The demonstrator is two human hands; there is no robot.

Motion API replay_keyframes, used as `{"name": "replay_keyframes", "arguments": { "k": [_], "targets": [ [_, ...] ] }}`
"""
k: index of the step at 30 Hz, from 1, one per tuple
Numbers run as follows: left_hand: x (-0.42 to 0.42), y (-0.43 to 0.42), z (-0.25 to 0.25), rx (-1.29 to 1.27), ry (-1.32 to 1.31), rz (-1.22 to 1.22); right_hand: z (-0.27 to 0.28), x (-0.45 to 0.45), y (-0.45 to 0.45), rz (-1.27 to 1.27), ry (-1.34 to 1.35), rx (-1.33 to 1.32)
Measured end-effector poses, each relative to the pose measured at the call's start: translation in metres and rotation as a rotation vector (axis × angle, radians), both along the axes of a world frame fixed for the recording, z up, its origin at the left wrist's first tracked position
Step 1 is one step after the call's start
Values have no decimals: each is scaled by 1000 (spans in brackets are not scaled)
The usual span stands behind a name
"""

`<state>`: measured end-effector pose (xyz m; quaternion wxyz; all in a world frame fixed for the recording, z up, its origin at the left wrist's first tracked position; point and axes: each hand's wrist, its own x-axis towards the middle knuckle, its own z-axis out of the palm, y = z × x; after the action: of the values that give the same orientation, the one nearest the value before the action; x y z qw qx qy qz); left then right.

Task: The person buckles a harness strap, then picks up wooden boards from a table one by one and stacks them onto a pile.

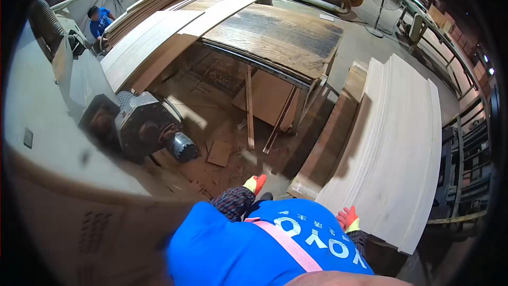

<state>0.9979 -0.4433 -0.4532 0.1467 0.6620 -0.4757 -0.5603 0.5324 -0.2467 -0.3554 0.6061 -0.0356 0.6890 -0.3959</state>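
Note:
My left hand (255, 184), in an orange and yellow glove, hangs in front of my body above the littered floor. Its fingers are loosely bent, thumb apart, and no object shows in it. My right hand (347, 218), gloved alike, is beside the near end of a stack of long pale wooden panels (391, 143). Its fingers are slightly spread and hold nothing visible; whether they touch the top panel I cannot tell. The panels have moulded long edges and rest next to a brown wooden beam (330, 132).
A worn wooden table (275, 32) stands ahead, with long boards (153, 42) at its left. A machine head with a metal spindle (183, 147) juts out at left. Wood scraps (219, 153) lie on the floor. A person in blue (99, 23) is far left; a fan (382, 5) stands behind.

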Motion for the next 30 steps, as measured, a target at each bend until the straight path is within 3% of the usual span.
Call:
{"name": "replay_keyframes", "arguments": {
  "k": [3,7,14,20,23,30],
  "targets": [
    [-10,19,13,36,23,26,-4,-15,19,46,-31,-20],
    [-47,47,37,153,28,-15,-15,-31,65,-82,12,14],
    [-87,82,49,106,116,-47,-46,-56,131,-55,-98,78],
    [-94,89,70,294,237,165,-55,-69,131,-82,-96,81],
    [-97,91,77,240,365,293,-55,-70,124,-96,-58,62],
    [-99,68,97,191,576,302,-50,-75,114,-73,-31,35]
  ]
}}
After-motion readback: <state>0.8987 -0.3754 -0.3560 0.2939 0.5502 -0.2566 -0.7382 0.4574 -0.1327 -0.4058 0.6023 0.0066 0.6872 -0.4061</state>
